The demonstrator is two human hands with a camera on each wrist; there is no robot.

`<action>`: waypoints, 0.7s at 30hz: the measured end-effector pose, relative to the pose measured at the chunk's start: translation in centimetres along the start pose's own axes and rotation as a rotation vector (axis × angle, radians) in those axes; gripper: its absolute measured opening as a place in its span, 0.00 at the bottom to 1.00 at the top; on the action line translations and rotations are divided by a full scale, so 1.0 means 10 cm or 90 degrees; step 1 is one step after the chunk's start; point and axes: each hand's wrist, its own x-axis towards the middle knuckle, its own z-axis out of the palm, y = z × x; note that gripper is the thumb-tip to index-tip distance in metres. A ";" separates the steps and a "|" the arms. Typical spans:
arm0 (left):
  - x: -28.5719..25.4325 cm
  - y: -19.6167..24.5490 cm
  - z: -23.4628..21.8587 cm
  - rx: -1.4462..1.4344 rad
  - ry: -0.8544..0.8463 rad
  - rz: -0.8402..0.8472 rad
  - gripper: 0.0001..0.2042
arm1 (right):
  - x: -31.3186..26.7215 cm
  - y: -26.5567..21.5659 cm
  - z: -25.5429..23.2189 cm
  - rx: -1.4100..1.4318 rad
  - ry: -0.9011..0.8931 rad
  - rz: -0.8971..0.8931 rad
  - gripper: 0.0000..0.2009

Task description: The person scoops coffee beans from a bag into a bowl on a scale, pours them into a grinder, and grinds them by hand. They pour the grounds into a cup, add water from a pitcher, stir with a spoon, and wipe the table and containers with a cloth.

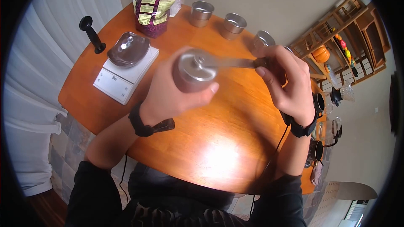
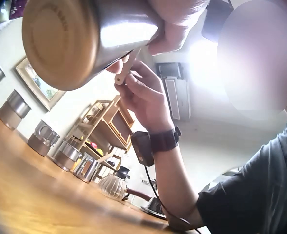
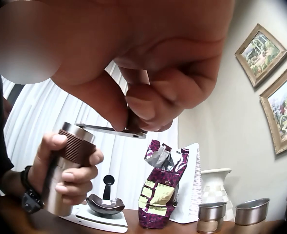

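My left hand (image 1: 170, 88) is wrapped round a steel cylindrical grinder (image 1: 198, 68), held above the table. In the right wrist view, the grinder (image 3: 60, 183) shows a ribbed brown band and tilts slightly, with the left hand (image 3: 70, 178) round it. A flat metal crank arm (image 1: 235, 62) reaches from its lid to the right, where my right hand (image 1: 290, 84) pinches the knob at its end. The left wrist view shows the grinder's round base (image 2: 60, 44) and the right hand (image 2: 146, 97) at the crank's far end.
A dark bowl (image 1: 128, 49) sits on a white scale (image 1: 122, 80) at the left, beside a black scoop (image 1: 92, 35). Behind stand a purple bag (image 1: 153, 10) and several metal cups (image 1: 202, 13). Dark cups and glassware (image 1: 328, 130) line the right edge; a wooden shelf (image 1: 345, 38) stands beyond.
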 end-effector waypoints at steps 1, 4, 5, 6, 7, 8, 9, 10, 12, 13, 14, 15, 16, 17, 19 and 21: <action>0.01 -0.01 -0.02 -0.027 0.012 -0.049 0.20 | 0.00 -0.04 -0.03 0.009 -0.014 0.001 0.11; 0.04 -0.09 -0.08 -0.059 0.035 -0.141 0.16 | 0.00 -0.11 -0.07 0.035 -0.047 -0.025 0.12; 0.06 -0.11 -0.10 -0.077 0.022 -0.154 0.15 | -0.01 -0.11 -0.07 0.043 -0.051 -0.052 0.12; 0.08 -0.13 -0.11 -0.094 0.010 -0.165 0.14 | -0.01 -0.10 -0.06 0.050 -0.055 -0.080 0.12; 0.09 -0.15 -0.11 -0.112 -0.003 -0.177 0.14 | -0.02 -0.09 -0.04 0.068 -0.051 -0.091 0.12; 0.09 -0.16 -0.09 -0.122 -0.001 -0.175 0.13 | -0.03 -0.09 -0.01 0.085 -0.048 -0.101 0.12; 0.09 -0.17 -0.07 -0.132 0.001 -0.174 0.12 | -0.03 -0.11 -0.01 0.101 -0.049 -0.113 0.12; 0.09 -0.18 -0.05 -0.143 0.003 -0.173 0.12 | -0.03 -0.12 0.00 0.116 -0.051 -0.125 0.13; 0.09 -0.18 -0.05 -0.149 -0.011 -0.189 0.12 | -0.03 -0.15 0.03 0.149 -0.049 -0.152 0.14; 0.09 -0.18 -0.04 -0.153 -0.019 -0.197 0.12 | -0.04 -0.15 0.02 0.155 -0.053 -0.150 0.15; 0.08 -0.17 -0.03 -0.143 -0.012 -0.193 0.13 | -0.05 -0.15 0.02 0.160 -0.057 -0.148 0.15; 0.08 -0.15 -0.02 -0.133 -0.005 -0.189 0.13 | -0.06 -0.16 -0.01 0.153 -0.069 -0.131 0.16; 0.09 -0.14 -0.02 -0.122 0.003 -0.182 0.14 | -0.06 -0.17 -0.03 0.146 -0.080 -0.116 0.16; 0.09 -0.14 -0.03 -0.107 0.000 -0.171 0.14 | -0.06 -0.17 -0.04 0.158 -0.084 -0.107 0.15; 0.10 -0.15 -0.04 -0.076 -0.006 -0.151 0.15 | -0.08 -0.19 -0.04 0.181 -0.093 -0.089 0.13; 0.09 -0.15 -0.05 -0.088 -0.010 -0.161 0.15 | -0.07 -0.18 -0.04 0.184 -0.089 -0.100 0.14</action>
